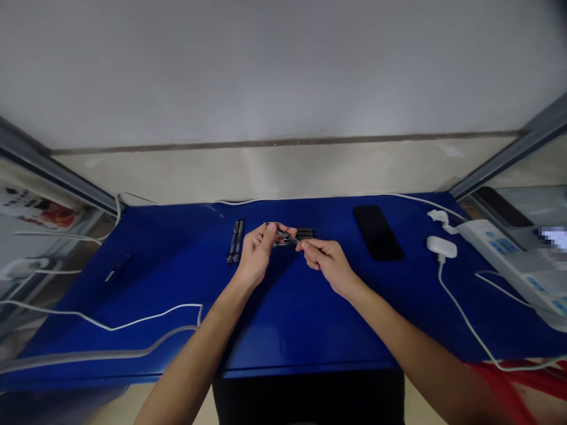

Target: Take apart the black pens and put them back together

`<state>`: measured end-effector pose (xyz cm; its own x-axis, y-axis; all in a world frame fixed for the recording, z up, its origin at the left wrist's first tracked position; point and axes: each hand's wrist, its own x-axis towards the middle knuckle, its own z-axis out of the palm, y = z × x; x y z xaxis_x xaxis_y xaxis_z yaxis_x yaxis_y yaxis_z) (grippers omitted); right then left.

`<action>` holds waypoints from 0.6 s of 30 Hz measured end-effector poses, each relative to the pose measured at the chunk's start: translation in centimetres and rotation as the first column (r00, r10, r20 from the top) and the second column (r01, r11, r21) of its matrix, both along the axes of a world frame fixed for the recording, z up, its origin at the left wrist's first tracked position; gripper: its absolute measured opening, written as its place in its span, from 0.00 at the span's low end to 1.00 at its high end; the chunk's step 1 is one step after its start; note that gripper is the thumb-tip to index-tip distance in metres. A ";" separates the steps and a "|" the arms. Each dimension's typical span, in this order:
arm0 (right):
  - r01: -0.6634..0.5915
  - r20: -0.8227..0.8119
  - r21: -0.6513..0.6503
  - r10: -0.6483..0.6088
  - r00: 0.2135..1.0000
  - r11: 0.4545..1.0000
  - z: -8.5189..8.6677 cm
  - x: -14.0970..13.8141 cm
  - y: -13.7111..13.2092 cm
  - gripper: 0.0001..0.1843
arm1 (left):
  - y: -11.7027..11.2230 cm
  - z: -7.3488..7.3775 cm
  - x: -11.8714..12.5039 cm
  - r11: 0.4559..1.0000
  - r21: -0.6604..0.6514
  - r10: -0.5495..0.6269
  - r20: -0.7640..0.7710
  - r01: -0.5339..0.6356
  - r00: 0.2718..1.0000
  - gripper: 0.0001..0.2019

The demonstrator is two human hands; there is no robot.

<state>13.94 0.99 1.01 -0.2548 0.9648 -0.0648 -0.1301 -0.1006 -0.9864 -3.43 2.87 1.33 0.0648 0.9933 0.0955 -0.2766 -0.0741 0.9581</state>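
Over the middle of a blue table, my left hand and my right hand meet. Both are closed in a pinch on a thin dark pen held between them, slanting from upper left to lower right. Just behind the hands lie several dark pens in a row on the table. Two more dark pens lie side by side to the left of my left hand.
A black phone lies flat at the right. A white earbud case with a white cable sits further right, beside a white device with blue buttons. White cables trail over the table's left part. A wall stands behind.
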 end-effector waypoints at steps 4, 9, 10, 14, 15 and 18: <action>-0.054 -0.138 -0.125 0.036 0.990 0.991 0.4 -0.1 0.1 0.19 | 0.0 -0.1 -0.1 1.000 0.005 -0.002 -0.015 0.002 1.000 0.17; 0.090 -0.107 -0.078 -0.098 0.989 0.993 0.6 1.1 1.0 0.15 | 0.0 0.0 -0.3 0.999 -0.031 0.010 -0.059 -0.012 0.998 0.16; 0.129 -0.134 -0.065 -0.136 0.982 0.990 0.6 1.5 1.4 0.14 | 0.0 0.1 -0.3 0.999 -0.034 0.004 -0.092 -0.007 0.996 0.16; 0.230 -0.277 -0.100 -0.249 0.928 0.968 0.7 2.6 2.4 0.13 | -0.5 0.4 0.2 0.985 -0.081 -0.168 -0.198 0.155 0.966 0.15; 0.239 -0.282 -0.118 -0.264 0.922 0.964 0.7 2.7 2.6 0.16 | -0.7 0.3 0.4 0.969 -0.112 -0.241 -0.201 0.222 0.950 0.14; 0.248 -0.234 -0.149 -0.277 0.932 0.957 0.5 2.6 2.6 0.24 | -1.4 -0.3 1.5 0.894 -0.201 -0.433 -0.167 0.400 0.886 0.15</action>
<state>16.49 3.58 1.47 -0.0158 0.9891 -0.1466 -0.4077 -0.1403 -0.9023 -1.88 1.50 1.00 0.4769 0.8709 -0.1187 -0.0477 0.1605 0.9859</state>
